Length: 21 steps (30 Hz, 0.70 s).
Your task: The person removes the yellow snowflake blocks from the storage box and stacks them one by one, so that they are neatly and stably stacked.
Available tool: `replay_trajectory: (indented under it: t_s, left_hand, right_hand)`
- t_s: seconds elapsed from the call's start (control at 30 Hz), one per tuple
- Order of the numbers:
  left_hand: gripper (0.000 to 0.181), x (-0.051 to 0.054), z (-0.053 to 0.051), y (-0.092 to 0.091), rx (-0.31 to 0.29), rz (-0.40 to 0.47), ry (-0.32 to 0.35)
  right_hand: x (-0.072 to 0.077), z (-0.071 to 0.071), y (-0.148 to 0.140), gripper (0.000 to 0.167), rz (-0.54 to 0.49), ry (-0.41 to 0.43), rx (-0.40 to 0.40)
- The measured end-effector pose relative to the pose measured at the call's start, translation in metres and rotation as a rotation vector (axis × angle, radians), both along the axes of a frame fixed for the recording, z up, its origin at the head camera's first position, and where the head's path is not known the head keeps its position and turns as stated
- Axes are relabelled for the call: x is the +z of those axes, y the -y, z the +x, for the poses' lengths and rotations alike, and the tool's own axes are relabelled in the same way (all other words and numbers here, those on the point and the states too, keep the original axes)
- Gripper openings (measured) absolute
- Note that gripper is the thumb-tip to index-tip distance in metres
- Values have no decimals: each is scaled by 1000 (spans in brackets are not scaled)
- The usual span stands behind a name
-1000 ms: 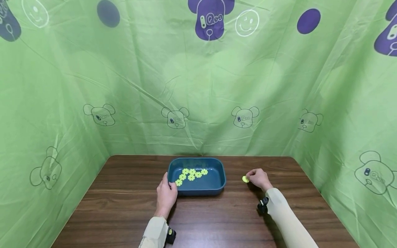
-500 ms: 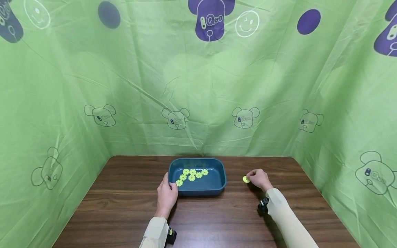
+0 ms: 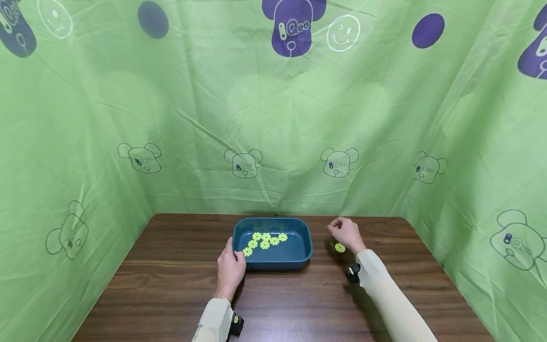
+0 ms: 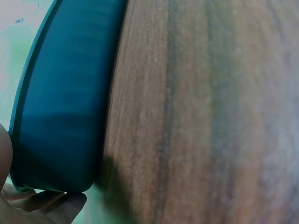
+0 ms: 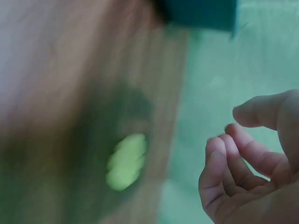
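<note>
A dark blue basin (image 3: 277,266) stands on the table, with several yellow-green flower-shaped pieces (image 3: 265,245) lying in it, mostly toward its left side. At its left end my left hand (image 3: 230,270) grips the wall; in the left wrist view the thumb and fingers lie on either side of the basin (image 4: 65,102). One more flower piece (image 3: 339,247) lies flat on the table to the right of the basin. My right hand (image 3: 347,233) is just above and behind that piece (image 5: 126,162), holding nothing, its fingers loosely bent and the thumb apart from them.
The brown wooden table (image 3: 295,304) meets a green curtain (image 3: 282,190) at the back and sides, printed with bear heads and purple shapes. In the right wrist view a corner of the basin (image 5: 203,14) shows at the top.
My right hand has let go of the flower piece and moved up and slightly left, leaving it on the table. The left hand keeps its hold on the basin.
</note>
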<state>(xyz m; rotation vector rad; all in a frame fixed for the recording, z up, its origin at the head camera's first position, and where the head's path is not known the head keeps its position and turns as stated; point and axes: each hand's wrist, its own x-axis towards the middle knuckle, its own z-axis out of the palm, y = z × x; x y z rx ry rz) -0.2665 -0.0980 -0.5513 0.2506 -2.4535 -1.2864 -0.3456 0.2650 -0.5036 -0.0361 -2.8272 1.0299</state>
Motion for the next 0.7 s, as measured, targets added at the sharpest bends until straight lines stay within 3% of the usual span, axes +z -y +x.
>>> replay_trajectory:
  t_s: [0.2,0.4,0.5,0.7]
  left_hand:
    - [56,-1,0,-1,4,5,1]
    - [56,1,0,0,-5,16,18]
    - [56,0,0,1,-4,15,13]
    - [53,-2,-1,0,9,1,-30]
  right_hand:
    - [33,-8,56,17,-20,-81,116]
    - [53,-13,118,25,-39,-32,276]
    - [52,-16,146,31,-21,0,361]
    - [35,-16,193,35,27,104,490]
